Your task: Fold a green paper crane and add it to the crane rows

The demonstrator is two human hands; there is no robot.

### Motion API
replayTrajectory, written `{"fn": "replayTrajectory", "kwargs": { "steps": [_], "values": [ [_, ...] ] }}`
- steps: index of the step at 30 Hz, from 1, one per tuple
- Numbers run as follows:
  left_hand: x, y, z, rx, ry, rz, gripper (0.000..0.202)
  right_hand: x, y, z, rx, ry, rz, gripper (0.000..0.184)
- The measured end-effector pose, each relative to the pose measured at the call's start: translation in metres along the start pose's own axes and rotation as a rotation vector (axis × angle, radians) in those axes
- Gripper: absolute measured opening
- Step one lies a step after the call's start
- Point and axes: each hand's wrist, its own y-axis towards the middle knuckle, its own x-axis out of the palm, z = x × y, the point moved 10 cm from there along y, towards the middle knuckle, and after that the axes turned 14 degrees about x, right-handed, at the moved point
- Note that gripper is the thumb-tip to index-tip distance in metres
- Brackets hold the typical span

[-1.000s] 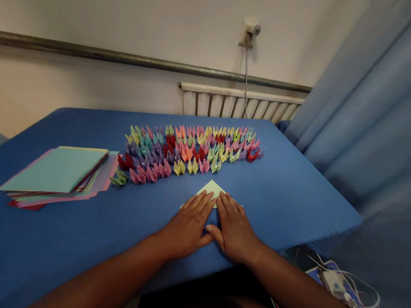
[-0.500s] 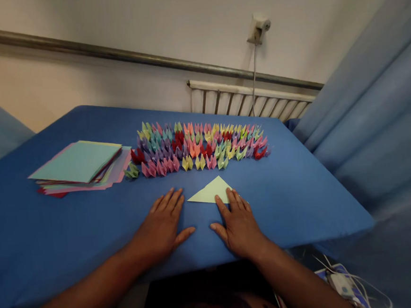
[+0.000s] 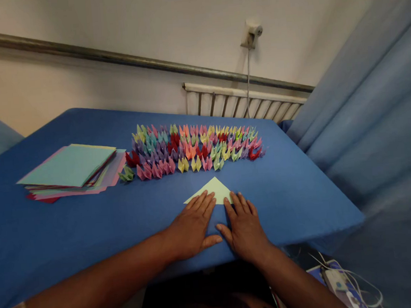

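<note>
A pale green sheet of paper [image 3: 215, 189], folded into a triangle, lies flat with its point facing away from me. My left hand [image 3: 191, 230] is spread, its fingertips resting on the left part of the fold. On the right corner lie the fingers of my right hand [image 3: 244, 226], also stretched out flat. Both thumbs point inward over the blue cloth. The fingers cover much of the triangle's near edge.
Rows of small folded paper cranes [image 3: 194, 150] in many colours stand behind the triangle. To the left lies a stack of coloured paper sheets [image 3: 67, 166]. A blue cloth [image 3: 293, 189] covers the table. Blue curtains [image 3: 373, 112] hang at the right; a power strip [image 3: 334, 280] with cables lies below.
My left hand has moved right, from the bare cloth onto the left side of the paper triangle. My right hand stays at the right corner. The view has shifted slightly.
</note>
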Motion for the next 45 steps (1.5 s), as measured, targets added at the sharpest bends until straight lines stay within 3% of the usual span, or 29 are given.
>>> {"fn": "replayTrajectory", "kwargs": {
  "steps": [8, 14, 20, 25, 33, 39, 45],
  "values": [
    [-0.008, -0.002, -0.002, -0.002, 0.003, 0.018, 0.085, -0.009, -0.004, 0.041, 0.160, -0.059, 0.029, 0.074],
    [-0.027, 0.006, -0.009, 0.023, 0.016, 0.072, 0.068, -0.021, 0.005, 0.059, 0.200, -0.090, 0.056, 0.061],
    [-0.039, 0.027, -0.029, 0.033, -0.011, 0.240, 0.028, -0.035, 0.038, 0.031, 0.119, 0.075, 0.097, 0.041],
    [-0.039, 0.021, -0.048, -0.050, -0.063, 0.309, 0.021, -0.032, 0.078, -0.001, 0.109, 0.073, 0.059, 0.042],
    [-0.047, 0.007, -0.060, -0.138, -0.085, 0.377, 0.037, -0.019, 0.093, -0.003, 0.138, 0.146, -0.079, 0.038],
    [-0.045, 0.005, -0.069, -0.176, -0.144, 0.419, 0.049, -0.019, 0.094, -0.003, 0.054, 0.291, -0.037, 0.027],
    [-0.046, 0.002, -0.081, -0.270, -0.504, 0.537, 0.053, -0.015, 0.092, -0.006, -0.034, 0.689, -0.112, 0.021]
  ]
}}
